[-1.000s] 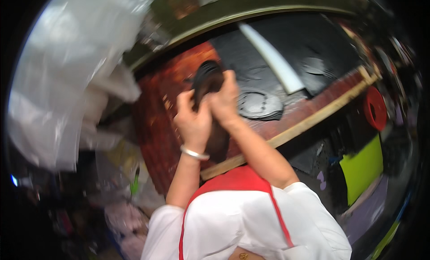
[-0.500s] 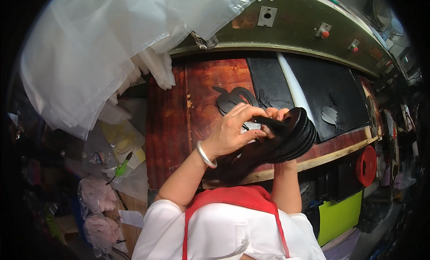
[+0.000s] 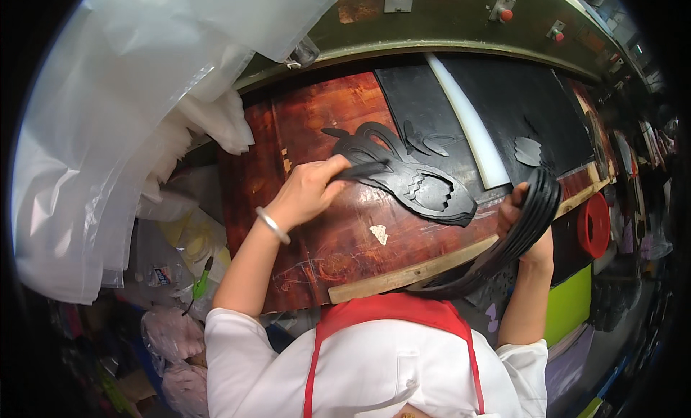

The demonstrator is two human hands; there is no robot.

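**Light pinch on the left, firm wrap on the right**

Your left hand (image 3: 317,184) pinches a flat black piece (image 3: 363,170) by its near end, thumb against fingers; the piece reaches over the left part of a pile of black cut-outs (image 3: 403,179), though whether its tip touches the pile is impossible to tell; your right hand (image 3: 540,246) is wrapped around a curved bundle of black layers (image 3: 497,256), which hangs across the front edge of the counter (image 3: 338,252) toward its right end, its lower end close to your red apron (image 3: 410,310).

The pile lies on the counter well in from the left edge, its right end nearest the front edge; the jagged opening in its top layer shows clearly, so it should serve as a good guide for judging alignment; leaf-shaped pieces (image 3: 432,141) lie just behind it, toward the rear edge, and a white strip (image 3: 468,119) slants down beyond them.

Pinch the single piece flat rather than folded, since thin stuff like this probably bends easily; move it above the pile instead of dragging it, or the upper layers could skew; grip the bundle across its full thickness, lifted clear of the wooden strip (image 3: 414,277) along the front edge, as its layers might otherwise fan or snag.
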